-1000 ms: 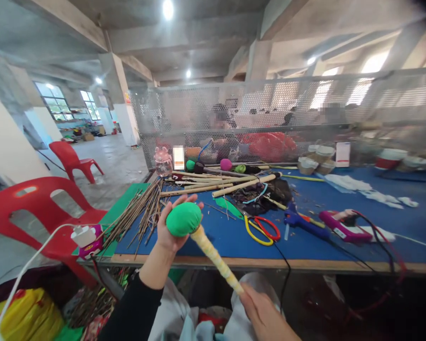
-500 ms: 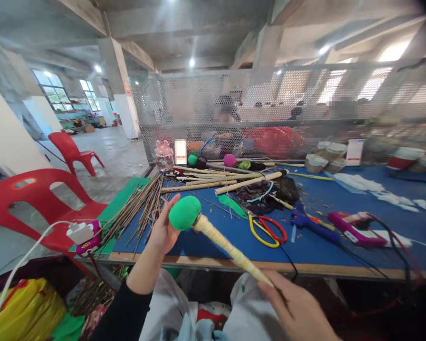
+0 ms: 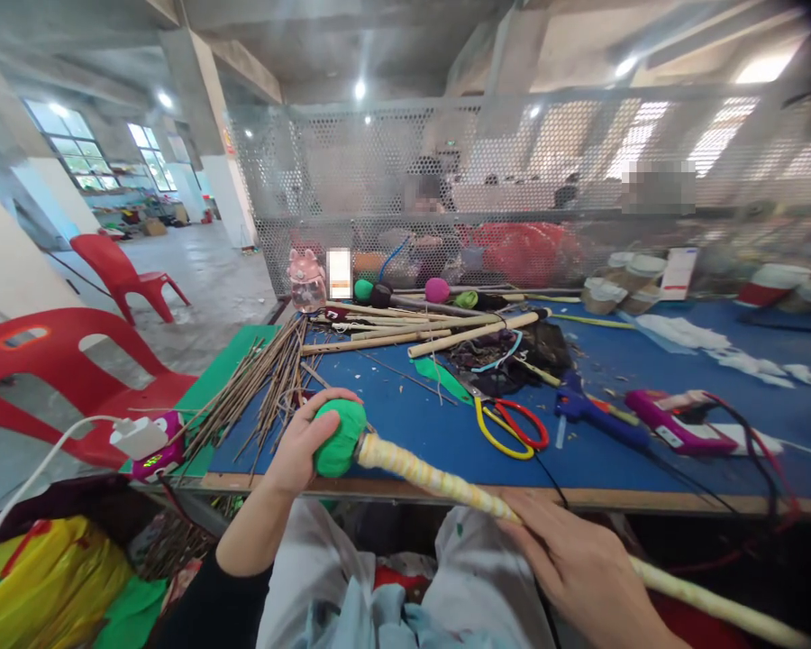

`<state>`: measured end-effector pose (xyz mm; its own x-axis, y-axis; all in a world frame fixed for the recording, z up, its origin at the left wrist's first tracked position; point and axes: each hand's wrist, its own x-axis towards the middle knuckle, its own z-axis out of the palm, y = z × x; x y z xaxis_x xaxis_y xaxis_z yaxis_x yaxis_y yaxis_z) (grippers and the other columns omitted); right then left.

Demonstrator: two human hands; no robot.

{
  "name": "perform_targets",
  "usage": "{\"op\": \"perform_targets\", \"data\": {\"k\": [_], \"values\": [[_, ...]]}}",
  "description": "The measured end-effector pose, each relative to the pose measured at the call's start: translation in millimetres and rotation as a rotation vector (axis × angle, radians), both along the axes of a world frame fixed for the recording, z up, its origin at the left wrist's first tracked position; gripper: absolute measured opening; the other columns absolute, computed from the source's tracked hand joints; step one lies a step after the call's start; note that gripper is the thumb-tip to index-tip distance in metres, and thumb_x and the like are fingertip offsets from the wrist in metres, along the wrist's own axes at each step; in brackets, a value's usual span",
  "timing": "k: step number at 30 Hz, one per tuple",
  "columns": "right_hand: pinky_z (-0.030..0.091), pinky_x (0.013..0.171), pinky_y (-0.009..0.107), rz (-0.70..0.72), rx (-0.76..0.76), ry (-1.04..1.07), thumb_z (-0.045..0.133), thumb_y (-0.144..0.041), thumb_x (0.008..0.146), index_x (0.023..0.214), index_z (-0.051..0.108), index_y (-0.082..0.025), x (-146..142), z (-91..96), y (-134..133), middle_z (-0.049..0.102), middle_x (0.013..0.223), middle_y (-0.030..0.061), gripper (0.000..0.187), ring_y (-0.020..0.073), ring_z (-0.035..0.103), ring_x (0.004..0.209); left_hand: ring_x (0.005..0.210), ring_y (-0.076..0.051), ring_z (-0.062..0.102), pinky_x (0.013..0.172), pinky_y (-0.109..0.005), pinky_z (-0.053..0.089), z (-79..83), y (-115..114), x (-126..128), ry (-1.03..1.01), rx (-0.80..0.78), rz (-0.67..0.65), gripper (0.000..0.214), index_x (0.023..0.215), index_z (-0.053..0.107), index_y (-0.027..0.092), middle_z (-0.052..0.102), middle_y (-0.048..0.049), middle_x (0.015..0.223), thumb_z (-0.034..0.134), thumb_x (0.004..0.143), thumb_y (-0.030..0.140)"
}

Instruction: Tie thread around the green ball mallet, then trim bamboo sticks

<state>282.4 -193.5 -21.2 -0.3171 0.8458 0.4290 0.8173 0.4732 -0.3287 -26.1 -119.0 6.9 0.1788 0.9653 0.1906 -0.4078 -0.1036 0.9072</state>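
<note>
Though only cupped from behind a second ago, now have ball gripped across its front by left hand, at desk's near edge. Got stick swung flatter, with right hand closed round it farther from ball, tail now visible. Looks like firmer two-handed hold. Beyond: scissors, glue gun.

Ceiling lights glare overhead, while the far right seems blurred.
</note>
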Motion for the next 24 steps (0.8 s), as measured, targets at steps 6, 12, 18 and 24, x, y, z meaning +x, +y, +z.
{"op": "perform_targets", "data": {"k": [6, 12, 18, 24], "values": [[0.037, 0.036, 0.017, 0.068, -0.945, 0.795, 0.042, -0.055, 0.082, 0.085, 0.058, -0.017, -32, -20.4, -1, 0.050, 0.049, -0.0038, 0.041, 0.0065, 0.040, 0.036, 0.119, -0.027, 0.043, 0.091, -0.040, 0.039, -19.1, -10, 39, -0.299, -0.067, -0.069, 0.070, 0.124, 0.044, 0.024, 0.047, -0.0126, 0.130, 0.062, 0.065, 0.058], [0.011, 0.024, 0.012, 0.352, -1.625, 1.334, 0.054, -0.057, 0.073, 0.071, 0.050, -0.017, -60, -59.7, -7, 0.033, 0.033, -0.0111, 0.041, 0.0012, 0.011, 0.024, 0.095, -0.023, 0.060, 0.079, -0.035, 0.046, -40.9, -24, 76, -0.311, -0.277, -0.170, 0.050, 0.119, 0.046, 0.018, 0.055, -0.0155, 0.120, 0.061, 0.077, 0.039], [0.007, 0.029, 0.012, 0.396, -1.642, 1.359, 0.054, -0.059, 0.071, 0.072, 0.048, -0.018, -71, -68.4, -12, 0.030, 0.035, -0.0119, 0.042, 0.0011, 0.011, 0.026, 0.046, -0.005, 0.045, 0.051, -0.021, 0.041, -29.6, -20, 82, -0.513, -0.332, -0.042, 0.026, 0.084, 0.049, 0.017, 0.047, 0.0062, 0.059, 0.056, 0.079, 0.041], [0.023, 0.034, 0.014, 0.128, -1.253, 1.030, 0.053, -0.067, 0.067, 0.076, 0.052, -0.019, -38, -32.8, -15, 0.036, 0.042, -0.0082, 0.049, 0.0037, 0.026, 0.034, 0.084, -0.015, 0.059, 0.072, -0.026, 0.046, -20.1, -24, 67, -0.089, -0.282, -0.254, 0.037, 0.104, 0.053, 0.017, 0.060, -0.0075, 0.095, 0.064, 0.074, 0.036]]}}
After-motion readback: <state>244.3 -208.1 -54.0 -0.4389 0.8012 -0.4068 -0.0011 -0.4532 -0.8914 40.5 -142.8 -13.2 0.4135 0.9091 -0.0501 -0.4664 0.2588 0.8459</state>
